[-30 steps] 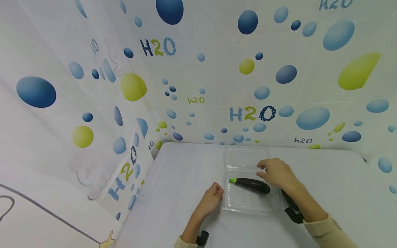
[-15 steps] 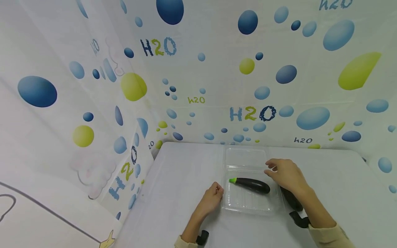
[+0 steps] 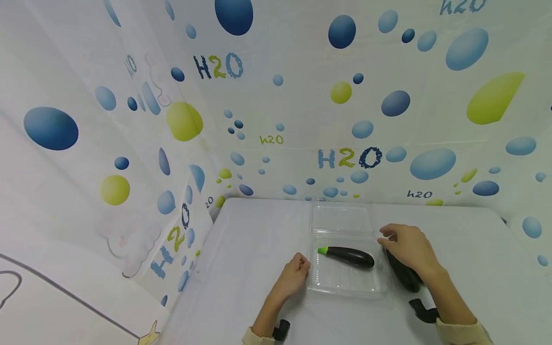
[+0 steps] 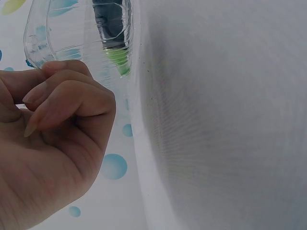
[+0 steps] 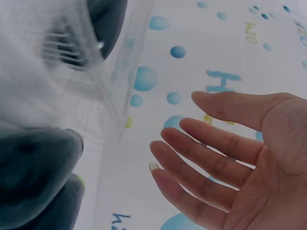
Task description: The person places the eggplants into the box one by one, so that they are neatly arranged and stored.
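One eggplant (image 3: 350, 257) in clear box (image 3: 345, 283) | between left fingers (image 4: 81, 96), pinching box, | and right fingers (image 5: 206, 157), spread apart

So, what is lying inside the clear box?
An eggplant, dark with a green tip, lies in the near half of the box. In the head view, it covers whatever is directly beneath, so I cannot see that.

A white table (image 3: 254, 230) bears a clear container (image 3: 340, 280) and dark eggplants (image 3: 403, 276) beside it.
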A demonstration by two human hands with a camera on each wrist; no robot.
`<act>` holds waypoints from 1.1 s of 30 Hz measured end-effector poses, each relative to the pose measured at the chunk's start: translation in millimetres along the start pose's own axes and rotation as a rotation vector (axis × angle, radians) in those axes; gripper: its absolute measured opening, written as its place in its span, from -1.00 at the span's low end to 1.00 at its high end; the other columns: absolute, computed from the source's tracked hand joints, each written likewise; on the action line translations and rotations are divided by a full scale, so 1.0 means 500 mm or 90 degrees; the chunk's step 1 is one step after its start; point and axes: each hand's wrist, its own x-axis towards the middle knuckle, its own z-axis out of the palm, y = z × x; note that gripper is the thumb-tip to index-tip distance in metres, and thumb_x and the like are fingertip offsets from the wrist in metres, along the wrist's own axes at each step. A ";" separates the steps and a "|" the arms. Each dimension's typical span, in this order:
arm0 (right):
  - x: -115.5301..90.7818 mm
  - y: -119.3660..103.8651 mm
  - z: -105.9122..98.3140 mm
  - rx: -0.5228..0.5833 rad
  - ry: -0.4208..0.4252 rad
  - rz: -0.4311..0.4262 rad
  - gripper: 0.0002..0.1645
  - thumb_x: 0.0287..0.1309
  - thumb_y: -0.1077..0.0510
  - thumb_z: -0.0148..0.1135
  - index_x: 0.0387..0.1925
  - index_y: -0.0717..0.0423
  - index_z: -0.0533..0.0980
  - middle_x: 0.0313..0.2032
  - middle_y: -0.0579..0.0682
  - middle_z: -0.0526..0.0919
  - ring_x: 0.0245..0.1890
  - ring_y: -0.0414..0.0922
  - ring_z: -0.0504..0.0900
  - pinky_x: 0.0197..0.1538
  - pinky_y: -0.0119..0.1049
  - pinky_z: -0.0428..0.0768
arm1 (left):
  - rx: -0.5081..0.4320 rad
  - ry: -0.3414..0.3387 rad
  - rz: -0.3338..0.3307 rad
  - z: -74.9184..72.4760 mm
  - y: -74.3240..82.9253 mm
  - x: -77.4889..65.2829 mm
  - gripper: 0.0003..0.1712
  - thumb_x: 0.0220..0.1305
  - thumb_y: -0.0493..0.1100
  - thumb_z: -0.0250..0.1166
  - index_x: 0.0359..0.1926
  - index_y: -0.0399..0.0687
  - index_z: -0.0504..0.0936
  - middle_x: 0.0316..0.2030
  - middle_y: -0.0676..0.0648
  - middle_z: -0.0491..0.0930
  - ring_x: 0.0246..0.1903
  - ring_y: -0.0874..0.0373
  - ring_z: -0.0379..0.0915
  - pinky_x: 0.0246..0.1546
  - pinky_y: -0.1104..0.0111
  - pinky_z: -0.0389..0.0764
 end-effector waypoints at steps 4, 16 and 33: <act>-0.010 0.012 -0.001 0.004 0.005 0.002 -0.61 0.29 0.03 0.41 0.01 0.23 0.70 -0.21 0.13 0.79 -0.18 0.11 0.75 -0.14 0.16 0.65 | 0.001 0.000 -0.001 0.000 0.000 0.000 -0.84 0.59 -0.17 0.08 -0.17 -0.18 0.47 -0.46 0.03 0.46 -0.49 0.19 0.32 -0.50 0.38 0.32; -0.039 0.032 0.002 0.009 0.016 0.015 -0.60 0.29 0.04 0.42 0.00 0.26 0.69 -0.16 0.20 0.79 -0.14 0.18 0.75 -0.15 0.18 0.65 | 0.012 -0.003 -0.002 0.001 -0.001 -0.001 -0.84 0.59 -0.19 0.06 -0.18 -0.17 0.47 -0.47 0.05 0.46 -0.50 0.20 0.31 -0.48 0.38 0.33; -0.062 0.074 0.008 -0.002 0.019 0.081 -0.64 0.26 0.06 0.44 -0.05 0.23 0.71 -0.22 0.16 0.78 -0.18 0.21 0.71 -0.24 0.12 0.62 | 0.012 -0.005 -0.003 0.002 -0.004 0.002 -0.82 0.60 -0.18 0.05 -0.17 -0.17 0.47 -0.49 0.05 0.43 -0.54 0.20 0.27 -0.53 0.39 0.28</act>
